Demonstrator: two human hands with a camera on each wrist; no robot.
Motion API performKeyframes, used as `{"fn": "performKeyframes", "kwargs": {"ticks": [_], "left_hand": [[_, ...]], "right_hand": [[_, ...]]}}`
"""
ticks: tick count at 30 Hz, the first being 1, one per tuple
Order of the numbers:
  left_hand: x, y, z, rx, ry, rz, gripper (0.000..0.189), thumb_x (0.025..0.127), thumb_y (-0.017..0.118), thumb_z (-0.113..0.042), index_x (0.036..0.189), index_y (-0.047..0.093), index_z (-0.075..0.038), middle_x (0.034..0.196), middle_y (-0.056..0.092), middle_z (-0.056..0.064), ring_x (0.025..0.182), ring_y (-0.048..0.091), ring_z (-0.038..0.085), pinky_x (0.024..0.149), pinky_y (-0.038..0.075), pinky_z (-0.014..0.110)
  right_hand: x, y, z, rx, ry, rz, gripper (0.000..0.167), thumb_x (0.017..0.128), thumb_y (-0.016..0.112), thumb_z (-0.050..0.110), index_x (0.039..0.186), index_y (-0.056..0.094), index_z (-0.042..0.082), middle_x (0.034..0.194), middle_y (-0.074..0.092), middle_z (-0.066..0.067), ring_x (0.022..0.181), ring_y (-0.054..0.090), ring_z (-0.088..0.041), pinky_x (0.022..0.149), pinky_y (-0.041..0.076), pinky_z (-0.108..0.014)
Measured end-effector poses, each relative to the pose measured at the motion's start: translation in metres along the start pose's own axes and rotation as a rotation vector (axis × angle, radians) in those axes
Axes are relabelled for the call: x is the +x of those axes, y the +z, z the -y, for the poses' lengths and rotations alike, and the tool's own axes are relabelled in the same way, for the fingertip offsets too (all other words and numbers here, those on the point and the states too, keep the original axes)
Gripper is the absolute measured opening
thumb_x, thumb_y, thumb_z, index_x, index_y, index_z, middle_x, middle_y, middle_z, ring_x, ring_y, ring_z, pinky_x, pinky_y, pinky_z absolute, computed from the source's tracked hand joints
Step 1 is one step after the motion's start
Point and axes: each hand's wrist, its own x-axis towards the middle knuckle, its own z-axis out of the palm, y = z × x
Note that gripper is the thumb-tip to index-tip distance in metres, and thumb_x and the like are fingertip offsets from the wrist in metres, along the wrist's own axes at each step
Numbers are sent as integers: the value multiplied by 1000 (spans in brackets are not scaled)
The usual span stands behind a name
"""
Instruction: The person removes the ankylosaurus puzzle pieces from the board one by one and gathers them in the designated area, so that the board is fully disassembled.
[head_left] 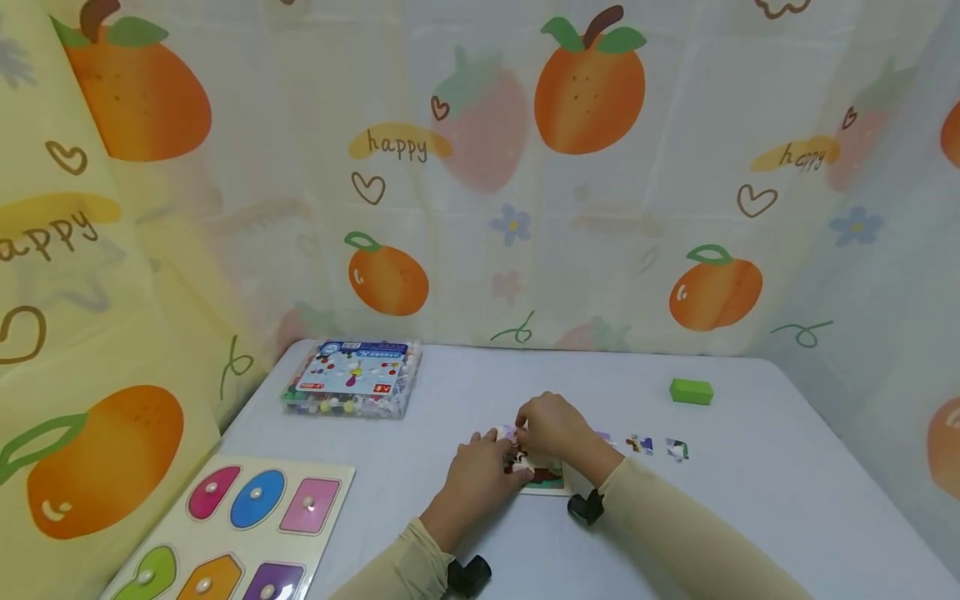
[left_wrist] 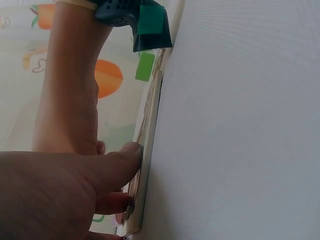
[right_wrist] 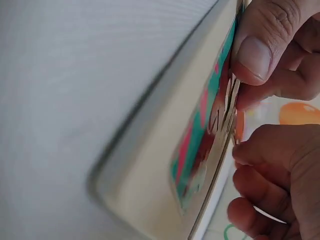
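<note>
A small jigsaw board point(head_left: 557, 490) with a pale rim lies flat on the table, its picture partly hidden beneath both hands. My left hand point(head_left: 476, 473) rests over its left side, with the thumb point(right_wrist: 255, 57) and fingertips pressing on the picture. Over the board's far part, my right hand point(head_left: 557, 427) bends its fingers and pinches a thin jigsaw piece, mostly covered by the fingertips point(right_wrist: 242, 152). Right of the board, loose jigsaw pieces lie on the table, among them a brown-and-blue piece point(head_left: 640, 444) and a white-and-green piece point(head_left: 677, 450).
A green block point(head_left: 692, 392) sits at the back right. At the back left is a clear box of beads point(head_left: 350, 379) with a printed label. A peg board of coloured shapes point(head_left: 318, 471) lies at the front left. Fruit-printed cloth point(head_left: 465, 275) hangs behind the white table point(head_left: 750, 517).
</note>
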Motion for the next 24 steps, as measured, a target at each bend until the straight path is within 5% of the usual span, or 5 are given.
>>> {"fn": "performKeyframes", "kwargs": {"ticks": [3, 7, 16, 24], "left_hand": [[0, 0, 1, 9, 2, 6, 31, 83, 76, -44, 83, 68, -14, 126, 60, 25, 116, 52, 54, 92, 41, 66], [-1, 0, 1, 5, -2, 4, 31, 82, 76, -44, 78, 65, -15, 126, 60, 25, 116, 52, 54, 92, 42, 65], [-2, 3, 0, -48, -61, 59, 32, 84, 74, -45, 90, 65, -14, 135, 53, 27, 127, 44, 50, 100, 35, 65], [0, 4, 0, -71, -53, 47, 41, 84, 75, -44, 108, 68, -12, 135, 54, 25, 128, 44, 48, 99, 35, 65]], "right_hand": [[-1, -5, 0, -7, -32, -45, 8, 83, 74, 22, 85, 76, 15, 78, 68, 5, 76, 59, -16, 65, 48, -32], [-8, -22, -11, 8, -39, -80, 8, 82, 73, 21, 84, 76, 13, 72, 66, 6, 67, 56, -13, 61, 47, -31], [-87, -67, -85, 157, 215, 176, 6, 81, 79, 17, 77, 75, 18, 69, 61, 9, 67, 52, -14, 59, 47, -31], [-135, -58, -118, 175, 291, 257, 10, 81, 80, 16, 76, 73, 21, 71, 59, 7, 71, 50, -15, 62, 47, -31]]}}
